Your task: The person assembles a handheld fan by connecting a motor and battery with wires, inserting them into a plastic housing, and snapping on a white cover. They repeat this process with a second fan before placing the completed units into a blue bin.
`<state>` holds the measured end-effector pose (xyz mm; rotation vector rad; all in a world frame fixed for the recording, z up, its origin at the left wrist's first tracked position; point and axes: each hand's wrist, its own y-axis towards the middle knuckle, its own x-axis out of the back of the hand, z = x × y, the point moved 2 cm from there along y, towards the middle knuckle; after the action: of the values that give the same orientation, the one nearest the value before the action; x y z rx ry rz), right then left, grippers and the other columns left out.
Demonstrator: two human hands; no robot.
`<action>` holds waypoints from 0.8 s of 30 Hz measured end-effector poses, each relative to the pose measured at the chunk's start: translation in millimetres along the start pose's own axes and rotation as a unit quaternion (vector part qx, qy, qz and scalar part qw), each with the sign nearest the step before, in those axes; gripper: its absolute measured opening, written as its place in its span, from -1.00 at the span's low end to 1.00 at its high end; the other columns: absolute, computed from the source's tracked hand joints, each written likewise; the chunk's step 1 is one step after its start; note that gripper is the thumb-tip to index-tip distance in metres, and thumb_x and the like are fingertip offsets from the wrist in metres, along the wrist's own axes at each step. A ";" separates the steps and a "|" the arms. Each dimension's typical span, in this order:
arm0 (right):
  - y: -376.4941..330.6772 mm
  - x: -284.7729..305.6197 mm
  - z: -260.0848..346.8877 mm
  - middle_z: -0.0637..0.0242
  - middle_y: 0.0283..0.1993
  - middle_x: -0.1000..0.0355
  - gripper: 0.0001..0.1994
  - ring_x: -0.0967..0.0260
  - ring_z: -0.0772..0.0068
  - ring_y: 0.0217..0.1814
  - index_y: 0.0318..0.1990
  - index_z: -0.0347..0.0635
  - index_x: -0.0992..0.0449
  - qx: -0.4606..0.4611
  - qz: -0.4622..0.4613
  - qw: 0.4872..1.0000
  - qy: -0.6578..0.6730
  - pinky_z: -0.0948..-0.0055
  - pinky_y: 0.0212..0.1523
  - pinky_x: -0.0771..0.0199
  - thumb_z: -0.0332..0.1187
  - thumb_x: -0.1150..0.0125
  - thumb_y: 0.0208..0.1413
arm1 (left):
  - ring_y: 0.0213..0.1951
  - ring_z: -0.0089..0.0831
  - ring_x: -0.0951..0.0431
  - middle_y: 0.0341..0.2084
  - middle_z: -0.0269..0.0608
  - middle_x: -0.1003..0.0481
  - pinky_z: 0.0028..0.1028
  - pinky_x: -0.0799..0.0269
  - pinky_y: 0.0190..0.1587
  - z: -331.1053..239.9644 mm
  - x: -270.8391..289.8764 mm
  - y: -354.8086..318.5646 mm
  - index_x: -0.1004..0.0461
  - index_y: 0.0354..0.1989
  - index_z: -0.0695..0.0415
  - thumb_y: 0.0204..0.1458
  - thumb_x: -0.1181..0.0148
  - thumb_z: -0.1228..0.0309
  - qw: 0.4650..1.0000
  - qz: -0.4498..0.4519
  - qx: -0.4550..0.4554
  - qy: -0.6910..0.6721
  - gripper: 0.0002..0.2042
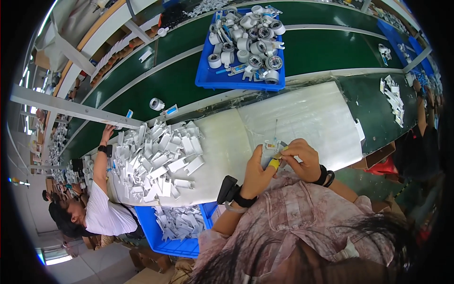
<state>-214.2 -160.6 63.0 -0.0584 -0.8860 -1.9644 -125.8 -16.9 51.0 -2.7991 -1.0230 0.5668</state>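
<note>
Both my hands are close together over the pale sheet on the bench. My left hand (pixel 257 174) is closed on a small white plastic part (pixel 268 152), its thumb along the side. My right hand (pixel 304 160) pinches at the near right side of the same part, fingertips pressed together. Something yellow (pixel 274 164) shows at the fingertips between the hands; I cannot tell whether it is a finger cover or a piece being worked. A thin dark line sticks up beyond the part. A big heap of white plastic pieces (pixel 158 158) lies to the left of my hands.
A blue bin (pixel 201 78) of round white assemblies stands beyond the sheet, by the green conveyor (pixel 326 54). Another blue bin (pixel 163 244) of white pieces sits below the heap. More parts (pixel 393 102) lie right. A co-worker (pixel 106 208) reaches past a metal post at left.
</note>
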 end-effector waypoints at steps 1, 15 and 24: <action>-0.6 0.8 -0.4 0.26 -0.37 -0.45 -0.77 -0.39 0.24 -0.30 -0.28 -0.22 -0.59 0.000 0.000 1.000 -0.001 0.35 -0.24 -0.40 -0.64 -0.36 -0.16 | -0.46 -0.61 -0.45 -0.34 -0.25 -0.47 -0.56 -0.47 -0.48 -0.8 -1.3 -0.3 -0.29 -0.01 0.23 -0.07 0.02 0.65 1.000 -0.009 -0.001 -0.004 -0.63; -1.7 4.0 1.3 0.31 -0.33 -0.38 -0.71 -0.30 0.23 -0.25 -0.28 -0.15 -0.60 0.048 -0.015 0.997 -0.061 0.34 -0.23 -0.34 -0.60 -0.43 -0.25 | -0.44 -0.50 -0.46 -0.42 -0.11 -0.46 -0.49 -0.38 -0.42 -0.3 -6.3 -3.9 -0.26 -0.02 0.27 -0.02 -0.03 0.58 0.995 0.008 -0.043 0.093 -0.66; 1.4 4.1 2.4 0.33 -0.35 -0.36 -0.72 -0.28 0.22 -0.31 -0.31 -0.09 -0.59 0.070 -0.021 0.995 -0.066 0.34 -0.28 -0.32 -0.55 -0.43 -0.27 | -0.39 -0.26 -0.49 -0.40 0.01 -0.46 -0.38 -0.39 -0.31 -5.4 -9.3 -5.2 -0.26 -0.03 0.26 0.00 -0.01 0.56 0.990 -0.003 -0.055 0.129 -0.69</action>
<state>-216.1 -162.6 67.1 -0.0892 -1.1189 -1.9496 -133.4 -18.8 60.0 -2.8626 -1.0344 0.1434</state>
